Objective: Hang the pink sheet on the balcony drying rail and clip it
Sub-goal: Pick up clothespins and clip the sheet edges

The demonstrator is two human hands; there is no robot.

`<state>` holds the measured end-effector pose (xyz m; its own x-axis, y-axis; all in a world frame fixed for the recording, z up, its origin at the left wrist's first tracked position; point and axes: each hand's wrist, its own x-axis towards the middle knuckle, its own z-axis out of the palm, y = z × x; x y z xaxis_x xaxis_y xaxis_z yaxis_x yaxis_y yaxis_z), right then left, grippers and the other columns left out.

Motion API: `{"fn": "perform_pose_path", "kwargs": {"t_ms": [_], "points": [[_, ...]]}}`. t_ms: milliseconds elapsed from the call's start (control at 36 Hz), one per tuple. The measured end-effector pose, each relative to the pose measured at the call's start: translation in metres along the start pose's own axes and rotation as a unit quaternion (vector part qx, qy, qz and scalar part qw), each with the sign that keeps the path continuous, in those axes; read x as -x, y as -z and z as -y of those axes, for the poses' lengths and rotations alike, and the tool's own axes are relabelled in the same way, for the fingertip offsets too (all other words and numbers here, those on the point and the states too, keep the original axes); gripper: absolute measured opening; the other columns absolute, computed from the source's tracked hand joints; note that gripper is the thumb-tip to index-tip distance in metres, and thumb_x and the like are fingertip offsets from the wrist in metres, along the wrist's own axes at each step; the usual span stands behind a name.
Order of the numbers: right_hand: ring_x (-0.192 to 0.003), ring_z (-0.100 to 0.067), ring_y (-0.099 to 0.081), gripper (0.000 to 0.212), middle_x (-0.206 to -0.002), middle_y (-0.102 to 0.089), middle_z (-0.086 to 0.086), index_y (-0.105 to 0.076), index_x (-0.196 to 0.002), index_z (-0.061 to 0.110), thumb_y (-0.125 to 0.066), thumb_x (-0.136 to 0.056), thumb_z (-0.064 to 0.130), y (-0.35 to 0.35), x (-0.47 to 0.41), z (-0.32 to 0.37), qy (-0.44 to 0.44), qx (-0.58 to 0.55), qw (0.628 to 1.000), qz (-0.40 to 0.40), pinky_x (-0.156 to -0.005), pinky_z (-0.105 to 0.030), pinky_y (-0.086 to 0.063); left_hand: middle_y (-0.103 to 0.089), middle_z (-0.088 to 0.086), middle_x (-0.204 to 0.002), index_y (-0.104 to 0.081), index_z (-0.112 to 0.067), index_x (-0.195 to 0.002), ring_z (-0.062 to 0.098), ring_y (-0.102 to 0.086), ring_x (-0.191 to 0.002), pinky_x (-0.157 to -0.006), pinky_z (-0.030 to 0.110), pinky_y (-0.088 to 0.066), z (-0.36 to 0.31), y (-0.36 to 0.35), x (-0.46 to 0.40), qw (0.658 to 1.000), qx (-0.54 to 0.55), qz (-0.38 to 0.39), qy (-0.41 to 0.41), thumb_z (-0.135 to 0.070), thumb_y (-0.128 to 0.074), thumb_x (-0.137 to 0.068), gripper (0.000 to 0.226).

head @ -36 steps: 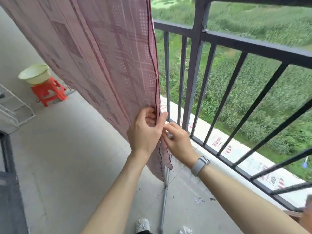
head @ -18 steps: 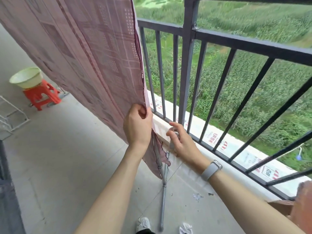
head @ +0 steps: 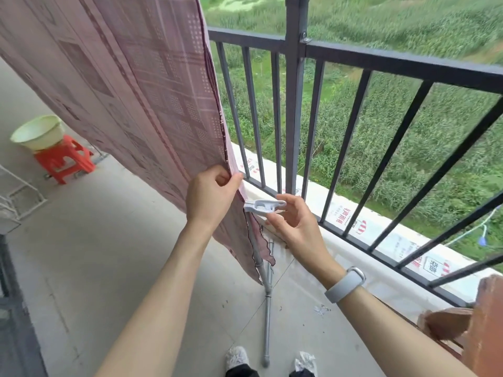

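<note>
The pink patterned sheet hangs down from above across the upper left. My left hand pinches its right edge low down. My right hand holds a white clothes clip just right of that edge, its jaw end touching the fabric below my left fingers. A grey metal rack pole runs down behind the sheet's lower corner to the floor. The rail that carries the sheet is out of view above.
A dark metal balcony railing runs along the right, with green fields beyond. A pale basin sits on a red stool far left. A white wire rack stands at the left edge. A brown object is at bottom right.
My right hand has come up from the rack pole and now holds the white clip against the sheet's edge. My left hand kept its pinch on the edge.
</note>
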<state>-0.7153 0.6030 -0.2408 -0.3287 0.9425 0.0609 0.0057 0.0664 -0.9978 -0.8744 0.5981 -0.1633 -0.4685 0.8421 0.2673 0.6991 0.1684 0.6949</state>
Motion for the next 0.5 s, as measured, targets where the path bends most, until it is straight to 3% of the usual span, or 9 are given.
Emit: {"fn": "perform_pose_path", "kwargs": {"t_ms": [56, 167, 333, 444, 500], "points": [[-0.094, -0.009, -0.064, 0.03, -0.102, -0.065, 0.003, -0.054, -0.109, 0.026, -0.068, -0.082, 0.024, -0.001, 0.001, 0.003, 0.019, 0.008, 1.0, -0.022, -0.086, -0.035, -0.052, -0.065, 0.007, -0.071, -0.057, -0.01, -0.066, 0.029, -0.058, -0.075, -0.068, 0.036, -0.047, -0.004, 0.003, -0.001, 1.0, -0.019, 0.01, -0.007, -0.033, -0.062, -0.081, 0.028], [-0.076, 0.003, -0.061, 0.023, -0.087, -0.064, 0.013, -0.055, -0.092, 0.028, -0.071, -0.078, 0.019, -0.005, 0.005, 0.008, 0.057, 0.025, 0.993, -0.102, -0.071, -0.015, -0.048, -0.064, 0.006, -0.07, -0.056, -0.016, -0.062, 0.029, -0.057, -0.074, -0.064, 0.032, -0.045, -0.012, 0.004, -0.004, 0.999, -0.053, 0.011, -0.006, -0.037, -0.063, -0.079, 0.027], [-0.056, -0.005, -0.05, 0.016, -0.068, -0.063, 0.011, -0.066, -0.084, 0.021, -0.067, -0.078, 0.035, -0.023, 0.005, -0.003, 0.094, 0.107, 0.974, -0.179, -0.057, -0.036, -0.047, -0.06, 0.007, -0.061, -0.059, -0.008, -0.061, 0.03, -0.054, -0.069, -0.058, 0.031, -0.039, -0.019, 0.0, -0.001, 0.998, -0.065, -0.009, 0.017, -0.041, -0.064, -0.078, 0.038], [-0.054, -0.004, -0.048, 0.031, -0.062, -0.064, 0.008, -0.068, -0.08, 0.019, -0.059, -0.076, 0.048, -0.036, -0.003, -0.002, 0.115, 0.164, 0.951, -0.234, -0.053, -0.034, -0.046, -0.061, 0.013, -0.063, -0.061, -0.003, -0.064, 0.034, -0.054, -0.07, -0.059, 0.033, -0.043, -0.023, -0.003, 0.001, 0.997, -0.063, -0.019, 0.032, -0.044, -0.063, -0.077, 0.043], [-0.053, -0.014, -0.055, 0.036, -0.06, -0.066, 0.002, -0.067, -0.079, 0.02, -0.054, -0.075, 0.053, -0.041, -0.009, -0.001, 0.104, 0.178, 0.944, -0.258, -0.052, -0.034, -0.045, -0.061, 0.014, -0.063, -0.061, -0.003, -0.064, 0.034, -0.054, -0.07, -0.059, 0.033, -0.043, -0.023, -0.004, 0.001, 0.997, -0.061, -0.018, 0.04, -0.044, -0.064, -0.077, 0.043]]}}
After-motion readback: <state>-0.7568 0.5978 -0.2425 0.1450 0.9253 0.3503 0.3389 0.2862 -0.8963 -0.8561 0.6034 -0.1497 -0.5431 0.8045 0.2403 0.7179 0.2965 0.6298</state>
